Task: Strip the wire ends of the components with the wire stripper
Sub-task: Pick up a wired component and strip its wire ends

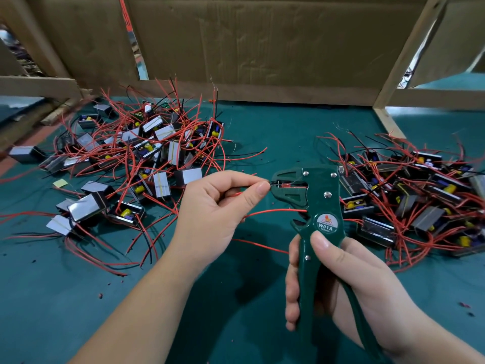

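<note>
Wire ends (282, 183), one red and one black, lie in the open head of the green wire stripper (315, 198), above the middle of the mat. The left hand (215, 214) pinches both leads between thumb and forefinger just beside the head. A loop of red lead runs from that hand and passes behind the tool, and which component it belongs to cannot be told. The right hand (349, 279) is wrapped round both handles, thumb laid near the round label. The handles appear not yet fully squeezed, so this pair is judged to be seated but uncut.

Progress: small red and dark crumbs (100, 295) scattered on the green mat (105, 311) look like cast-off insulation, suggesting earlier cuts. Components sit in a left heap (147, 151) and a right heap (409, 195), well apart. A few tips in each show fine bare strands, but which heap is finished cannot be told, and many units seem to remain.

Room: the strip of mat between the heaps and toward the viewer gives both forearms free travel. A cardboard wall (262, 43) closes the far side. A wooden post (388, 119) stands behind the right heap. Trailing leads reach out from both heaps toward the working area and could snag.
</note>
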{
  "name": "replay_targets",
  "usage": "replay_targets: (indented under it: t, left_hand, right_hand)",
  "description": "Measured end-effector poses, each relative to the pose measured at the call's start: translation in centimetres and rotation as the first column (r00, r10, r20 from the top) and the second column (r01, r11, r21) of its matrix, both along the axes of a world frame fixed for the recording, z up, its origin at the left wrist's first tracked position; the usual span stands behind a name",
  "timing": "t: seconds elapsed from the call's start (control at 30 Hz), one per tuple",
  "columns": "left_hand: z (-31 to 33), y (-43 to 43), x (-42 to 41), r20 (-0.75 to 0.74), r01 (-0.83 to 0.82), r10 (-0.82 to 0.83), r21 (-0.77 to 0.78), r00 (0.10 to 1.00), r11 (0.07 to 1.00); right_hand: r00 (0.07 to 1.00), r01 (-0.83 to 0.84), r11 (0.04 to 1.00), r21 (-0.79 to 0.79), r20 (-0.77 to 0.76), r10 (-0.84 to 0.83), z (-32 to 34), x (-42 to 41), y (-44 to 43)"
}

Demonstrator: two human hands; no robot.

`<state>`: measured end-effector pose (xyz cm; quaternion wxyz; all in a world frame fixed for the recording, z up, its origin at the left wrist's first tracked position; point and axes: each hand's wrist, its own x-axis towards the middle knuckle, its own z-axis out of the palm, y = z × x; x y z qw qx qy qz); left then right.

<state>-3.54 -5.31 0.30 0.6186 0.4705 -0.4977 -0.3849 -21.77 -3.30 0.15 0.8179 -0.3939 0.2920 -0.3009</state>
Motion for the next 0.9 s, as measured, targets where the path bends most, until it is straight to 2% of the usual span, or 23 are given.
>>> replay_targets:
  t: [0.23,0.43,0.53,0.7,0.8,0.9]
  left_hand:
    - [-0.7,-0.3,0.2,0.216,0.047,-0.057,0.053,0.975,0.998]
    - [-1.2,-0.3,0.6,0.287,0.015,-0.044,0.102,0.957,0.995]
    - [-1.3,-0.5,1.2,0.207,-0.027,0.003,0.113,0.978,0.993]
    - [-1.4,-0.9,1.3,0.010,-0.024,0.023,0.186,1.000,0.982]
    - [-1.4,-0.9,0.7,-0.137,0.027,-0.005,0.163,0.991,0.986]
    - [-1.3,-0.9,-0.1,-0.332,0.086,-0.031,0.152,0.943,0.985]
  right_hand:
    - [0.960,0.210,0.978,0.001,-0.190,-0.206,0.0,0.1,-0.1]
    - [0.969,0.242,0.963,0.119,0.010,-0.245,0.1,-0.1,-0.9]
    - [0.964,0.241,0.963,0.120,0.088,-0.252,-0.1,-0.1,-1.1]
    - [0.970,0.210,0.976,0.053,0.114,-0.215,-0.7,0.7,-0.5]
    - [0.989,0.137,0.990,-0.016,0.065,-0.136,-1.0,1.1,0.2]
    - [0.996,0.083,0.995,-0.060,0.027,-0.082,-1.1,1.4,0.7]
